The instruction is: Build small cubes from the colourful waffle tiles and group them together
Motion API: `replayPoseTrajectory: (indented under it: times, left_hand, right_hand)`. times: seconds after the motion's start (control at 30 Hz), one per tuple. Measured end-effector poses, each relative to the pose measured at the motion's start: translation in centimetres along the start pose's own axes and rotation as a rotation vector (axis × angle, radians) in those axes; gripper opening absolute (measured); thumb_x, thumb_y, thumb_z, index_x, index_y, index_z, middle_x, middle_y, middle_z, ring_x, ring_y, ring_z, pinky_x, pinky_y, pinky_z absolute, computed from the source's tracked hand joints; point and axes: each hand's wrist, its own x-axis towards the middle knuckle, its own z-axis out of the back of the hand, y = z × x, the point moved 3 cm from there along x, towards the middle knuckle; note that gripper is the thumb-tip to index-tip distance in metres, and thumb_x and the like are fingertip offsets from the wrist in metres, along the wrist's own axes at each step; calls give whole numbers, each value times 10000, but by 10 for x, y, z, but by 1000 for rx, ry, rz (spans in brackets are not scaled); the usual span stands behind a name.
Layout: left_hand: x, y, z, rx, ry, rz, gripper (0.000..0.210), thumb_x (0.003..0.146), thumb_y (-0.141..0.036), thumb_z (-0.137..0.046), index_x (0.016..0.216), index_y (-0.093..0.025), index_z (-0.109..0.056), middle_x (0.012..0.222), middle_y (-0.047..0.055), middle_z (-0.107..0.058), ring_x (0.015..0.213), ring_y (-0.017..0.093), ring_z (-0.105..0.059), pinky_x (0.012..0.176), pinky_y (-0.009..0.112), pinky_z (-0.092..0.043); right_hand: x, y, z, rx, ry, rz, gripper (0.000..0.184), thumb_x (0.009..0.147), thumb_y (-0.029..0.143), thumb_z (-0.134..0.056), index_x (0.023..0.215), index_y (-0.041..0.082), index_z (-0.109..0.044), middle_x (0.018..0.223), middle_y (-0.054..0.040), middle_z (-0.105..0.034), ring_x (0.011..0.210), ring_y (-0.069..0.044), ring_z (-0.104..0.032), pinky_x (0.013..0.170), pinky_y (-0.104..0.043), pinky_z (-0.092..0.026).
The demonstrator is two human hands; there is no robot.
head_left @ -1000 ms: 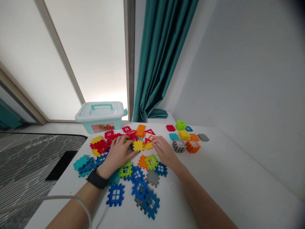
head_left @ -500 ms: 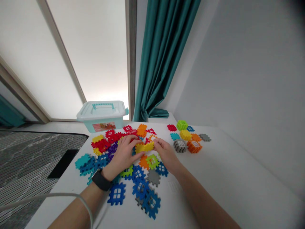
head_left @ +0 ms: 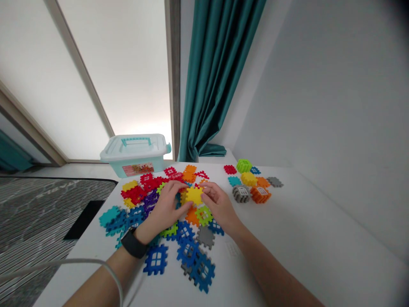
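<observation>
Yellow interlocking building tiles (head_left: 194,195) with toothed edges are held between both hands, above the loose pile. My left hand (head_left: 167,205), with a black watch on its wrist, grips their left side between thumb and fingers. My right hand (head_left: 220,207) pinches their right edge. Just below lie a lime window tile (head_left: 203,215), an orange tile (head_left: 192,216) and a grey tile (head_left: 205,237). Blue window tiles (head_left: 156,259) are spread nearer to me. Part of the yellow tiles' left side is hidden by my left fingers.
A lidded teal storage box (head_left: 137,154) stands at the back left. At the right are assembled cubes: lime (head_left: 244,166), yellow (head_left: 249,179), grey (head_left: 241,194) and orange (head_left: 260,195). Red tiles (head_left: 134,194) lie left. A pale cable (head_left: 79,261) crosses the lower left.
The yellow piece at the right has turned so that its flat face shows towards me. My right fingers have shifted their hold along its edge. The view has moved slightly.
</observation>
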Motion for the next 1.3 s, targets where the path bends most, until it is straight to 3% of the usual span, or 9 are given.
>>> replayPoseTrajectory:
  times: [0.1, 0.3, 0.5, 0.63, 0.87, 1.3]
  left_hand:
    - [-2, -3, 3, 159, -9, -103, 529, 832, -349, -760, 1296, -230, -535, 1264, 123, -561, 1187, 310, -538, 1015, 479, -451]
    - [-2, 2, 5, 226, 4, -204, 441, 854, -351, -758, 1236, -226, -579, 1242, 126, -584, 1166, 318, -552, 972, 486, -473]
    - [-3, 12, 4, 110, -35, -139, 451, 822, -297, -794, 1221, -246, -590, 1263, 121, -551, 1203, 308, -541, 1015, 495, -476]
    - [-2, 13, 6, 55, -45, -86, 438, 818, -279, -798, 1207, -253, -598, 1265, 110, -540, 1211, 298, -541, 1045, 499, -465]
    - [-1, 14, 5, 52, -27, -87, 449, 822, -276, -797, 1214, -255, -579, 1256, 105, -532, 1207, 295, -536, 1046, 508, -465]
    - [-1, 15, 7, 73, -24, -76, 446, 800, -276, -815, 1194, -255, -605, 1265, 105, -547, 1226, 299, -536, 1053, 511, -466]
  right_hand:
    - [0, -1, 0, 29, -10, -45, 261, 811, 333, -648, 1046, 219, -632, 814, 7, -679, 756, -161, -643, 715, -288, -506]
    - [-1, 0, 0, -30, -19, -7, 218, 850, 328, -623, 1037, 219, -643, 813, -2, -678, 759, -168, -656, 703, -291, -532]
    - [-8, 16, 4, -484, -20, 432, 246, 907, 204, -572, 1140, 242, -642, 1124, -80, -692, 1073, -225, -638, 983, -413, -509]
    - [-10, 21, 5, -587, 6, 595, 245, 914, 182, -587, 1148, 243, -630, 1142, -93, -684, 1098, -233, -621, 987, -430, -511]
    - [-9, 17, 6, -641, 35, 659, 214, 906, 167, -611, 1106, 239, -638, 1139, -91, -685, 1082, -232, -619, 968, -433, -512]
    - [-11, 13, 6, -622, 73, 576, 213, 911, 180, -590, 1097, 263, -653, 1169, -87, -676, 1120, -243, -620, 1005, -463, -497]
